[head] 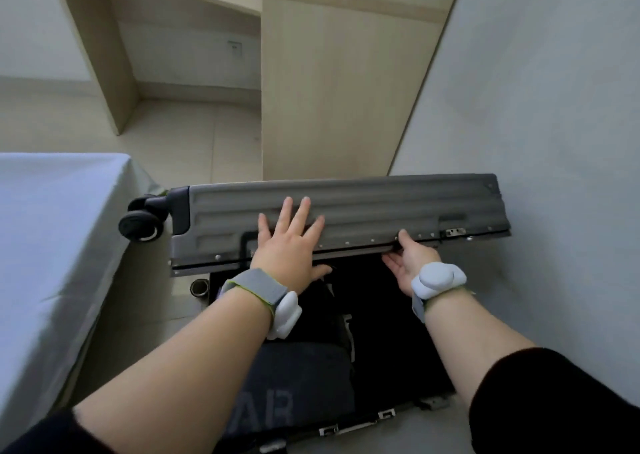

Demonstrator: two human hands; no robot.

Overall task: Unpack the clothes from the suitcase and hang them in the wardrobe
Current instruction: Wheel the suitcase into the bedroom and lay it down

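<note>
While the lid point(346, 207) is half raised, it is pressed by the flat, spread left hand point(287, 245) and pinched at its rim by the right hand point(412, 263). Dark clothes point(304, 377) lie in the suitcase point(391, 332) on the floor. If the rim slips, the lid may drop onto the wrists.

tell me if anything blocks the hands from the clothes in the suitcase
Nothing visible covers the dark folded garment, which lies exposed in the lower shell. The grey lid is lifted beyond it, left hand flat on it, right hand gripping its edge.
</note>
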